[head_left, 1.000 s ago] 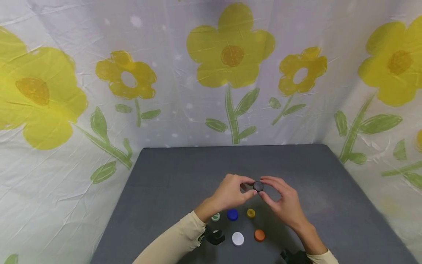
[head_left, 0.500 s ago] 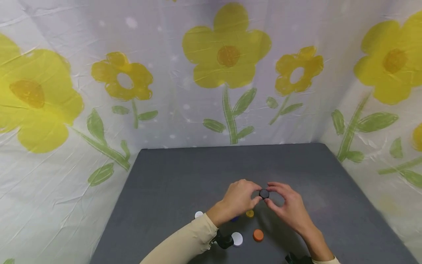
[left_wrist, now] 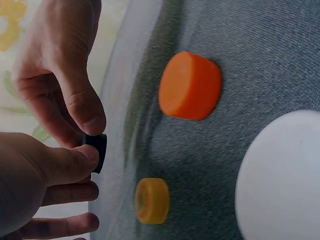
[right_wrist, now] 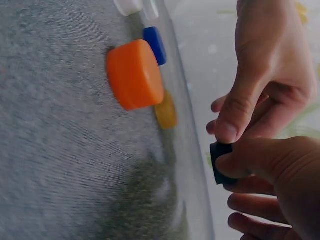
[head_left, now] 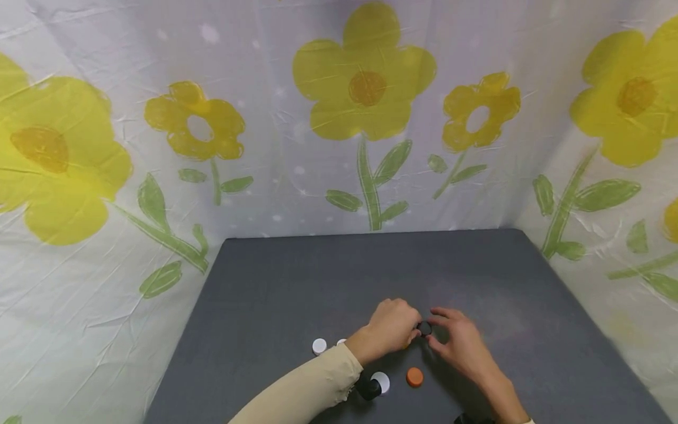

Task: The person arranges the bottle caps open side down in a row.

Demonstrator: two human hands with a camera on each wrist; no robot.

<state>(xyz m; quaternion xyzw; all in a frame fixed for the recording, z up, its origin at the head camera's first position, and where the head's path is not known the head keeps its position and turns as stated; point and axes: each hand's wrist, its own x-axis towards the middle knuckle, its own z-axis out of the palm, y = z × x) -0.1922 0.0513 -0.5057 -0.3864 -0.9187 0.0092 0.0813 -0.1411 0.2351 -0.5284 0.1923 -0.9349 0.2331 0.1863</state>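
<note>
Both hands meet over the table at a small black bottle cap [head_left: 425, 328]. My left hand [head_left: 394, 327] pinches its left side, knuckles up, with the thumb on the dark cap [left_wrist: 96, 150] in the left wrist view. From the other side my right hand [head_left: 459, 341] pinches it between thumb and fingertips, the thumb lying across the cap [right_wrist: 222, 162] in the right wrist view. An orange cap [head_left: 415, 377] lies on the table nearer the body, with a white cap [head_left: 382, 381] to its left. The left hand hides most of a yellow cap [left_wrist: 153, 200].
Further left on the grey table [head_left: 296, 282] stand a white cap [head_left: 319, 346] and another pale cap [head_left: 341, 341], partly behind the sleeve. A blue cap [right_wrist: 155, 46] shows in the right wrist view. Flower-printed cloth [head_left: 265, 118] hangs around the table.
Both hands have come closer to the body with the black cap still between them. The left wrist has turned and the left forearm has shifted right, covering the blue cap and uncovering a white one.
</note>
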